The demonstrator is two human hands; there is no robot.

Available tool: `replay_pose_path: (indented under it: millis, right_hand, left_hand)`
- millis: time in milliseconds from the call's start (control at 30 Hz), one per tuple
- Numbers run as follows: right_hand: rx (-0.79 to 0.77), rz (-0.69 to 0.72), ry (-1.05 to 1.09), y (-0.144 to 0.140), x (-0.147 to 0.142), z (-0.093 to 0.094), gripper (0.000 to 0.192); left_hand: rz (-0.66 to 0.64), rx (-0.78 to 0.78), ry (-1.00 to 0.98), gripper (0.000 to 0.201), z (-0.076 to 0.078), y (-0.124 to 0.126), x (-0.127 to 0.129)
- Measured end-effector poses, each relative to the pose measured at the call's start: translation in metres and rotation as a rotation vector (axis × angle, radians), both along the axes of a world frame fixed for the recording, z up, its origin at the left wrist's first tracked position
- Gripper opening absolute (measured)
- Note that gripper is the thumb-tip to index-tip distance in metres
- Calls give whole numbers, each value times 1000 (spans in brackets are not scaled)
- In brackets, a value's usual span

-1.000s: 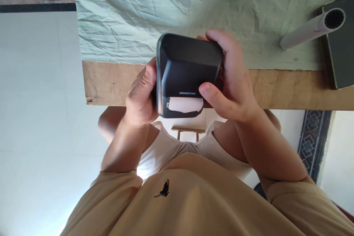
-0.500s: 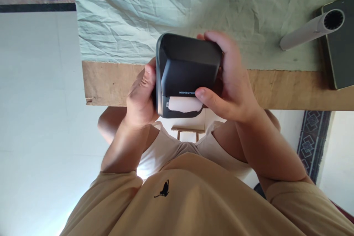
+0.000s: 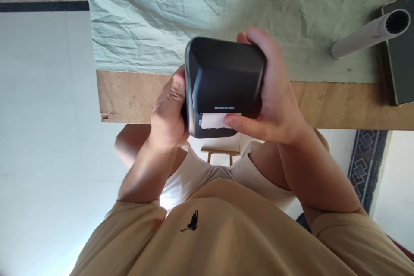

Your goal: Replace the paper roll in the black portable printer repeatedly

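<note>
Between my two hands is a black label printer (image 3: pixel 226 79) marked NIIMBOT, held up over the table's front edge. A strip of white label paper (image 3: pixel 211 120) sticks out of the slot on its near side. My left hand (image 3: pixel 170 114) is closed on the printer's left side, thumb along the edge and the other fingers hidden behind it. My right hand (image 3: pixel 274 95) grips the right side, its fingers over the far right corner. The right thumb lies on the label paper, just below the lettering.
A pale green cloth (image 3: pixel 155 17) covers the wooden table (image 3: pixel 339 101) except for its front strip. At the right, a white tube (image 3: pixel 362 39) with a dark open end stands beside a dark flat tray-like object (image 3: pixel 403 60). A small wooden stool (image 3: pixel 220 152) shows below the table.
My right thumb has slid down and left from the printer's lettering onto the label paper. The printer has shifted slightly right with both hands.
</note>
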State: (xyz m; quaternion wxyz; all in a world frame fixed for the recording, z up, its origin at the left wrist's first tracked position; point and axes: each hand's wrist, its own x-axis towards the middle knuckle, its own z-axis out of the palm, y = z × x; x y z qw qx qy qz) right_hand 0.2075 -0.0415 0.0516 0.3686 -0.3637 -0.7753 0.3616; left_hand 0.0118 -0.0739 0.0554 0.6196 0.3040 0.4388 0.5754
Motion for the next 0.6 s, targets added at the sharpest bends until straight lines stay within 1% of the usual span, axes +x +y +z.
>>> replay_pose_path:
  millis: [167,233,267,300,400,433,500,600]
  right_hand:
    - [-42,-39,-12,-2,-4,-2,94]
    - [-21,-68,-5,-2,-5,-3,94]
    - [-6,-78,3,-2,-5,-3,94]
    - [4,-82,5,-2,-6,-3,94]
    - [27,-79,-17,-3,-5,0,88]
    - [47,-82,-22,-3,-5,2,87]
    - [139,-114,-21,-3,-4,5,89]
    - [344,-175,-75,-3,0,12,89]
  left_hand:
    - [-71,12,-139,35,5,7,6]
    - [-141,49,-136,36,4,9,7]
    - [-152,82,-110,37,3,9,8]
    - [-149,108,-76,40,2,9,9]
    - [-69,130,21,47,1,5,13]
    - [-55,119,32,49,1,4,13]
    - [-82,123,57,55,3,2,9]
    - [-221,165,165,61,0,4,-5]
